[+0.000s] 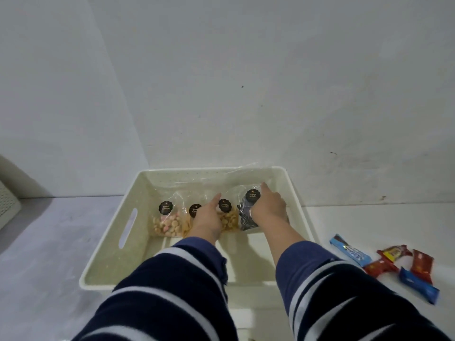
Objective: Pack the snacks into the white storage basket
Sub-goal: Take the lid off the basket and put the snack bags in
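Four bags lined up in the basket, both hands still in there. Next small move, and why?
Probably lift the right hand off the dark snack bag and reach for the wrapped bars outside the white basket: the bags already stand in a row along its far side, while the bars remain unpacked.

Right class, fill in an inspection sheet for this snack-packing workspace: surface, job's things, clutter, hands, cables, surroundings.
Surface: pale floor, worn.
Job's things: white storage basket holds four clear snack bags in a row along its far side; the dark-snack bag is rightmost. Wrapped snack bars, red and blue, lie outside to its right.
Clutter: nothing seen.
Hands: left hand rests on the middle bags; right hand holds the dark-snack bag.
Cables: nothing seen.
Surroundings: scuffed white wall; another white container at left edge.
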The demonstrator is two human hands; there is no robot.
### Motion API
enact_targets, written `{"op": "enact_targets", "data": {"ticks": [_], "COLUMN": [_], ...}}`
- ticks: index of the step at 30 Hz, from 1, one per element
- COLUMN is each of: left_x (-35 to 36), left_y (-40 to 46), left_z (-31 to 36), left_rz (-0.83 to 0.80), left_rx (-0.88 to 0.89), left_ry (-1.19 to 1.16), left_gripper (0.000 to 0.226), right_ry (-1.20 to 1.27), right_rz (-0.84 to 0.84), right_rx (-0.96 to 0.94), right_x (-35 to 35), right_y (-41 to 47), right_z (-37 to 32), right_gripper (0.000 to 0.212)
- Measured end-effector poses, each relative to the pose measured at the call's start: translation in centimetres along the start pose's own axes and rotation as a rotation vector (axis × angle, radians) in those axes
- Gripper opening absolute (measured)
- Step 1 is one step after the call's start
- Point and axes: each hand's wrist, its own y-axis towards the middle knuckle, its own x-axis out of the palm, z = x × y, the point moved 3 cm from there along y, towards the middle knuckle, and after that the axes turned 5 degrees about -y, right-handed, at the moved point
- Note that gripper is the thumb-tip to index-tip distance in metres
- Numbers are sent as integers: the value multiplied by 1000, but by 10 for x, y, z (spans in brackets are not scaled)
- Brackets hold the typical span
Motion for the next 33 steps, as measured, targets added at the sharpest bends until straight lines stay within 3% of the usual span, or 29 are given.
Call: {"op": "enact_targets", "data": {"ticks": [8,15,18,25,29,33], "left_x": [23,-1,-15,-28,-24,-5], "left_y": [20,12,-7,-81,-137,-186], "left_z": [2,24,37,73,102,122], "left_rz": [-161,-117,-100,-198,-270,-292], "left_rx": [-28,-61,-39,190,328,420], "left_ry": [229,329,426,564,677,735], "left_gripper": [90,74,62,44,36,42], "right_ry": [-12,-74,-44,0,-92,-275], "right_rz": [-120,-165,-183,-153,-159,-218], "right_rx": [29,-57,-105,-239,-276,-221], "right_x": [20,-7,-25,-70,-105,-136], "right_y": [15,-2,-18,-78,-129,-179], "right_z": [13,3,1,16,37,77], "right_gripper": [81,49,50,51,47,54]}}
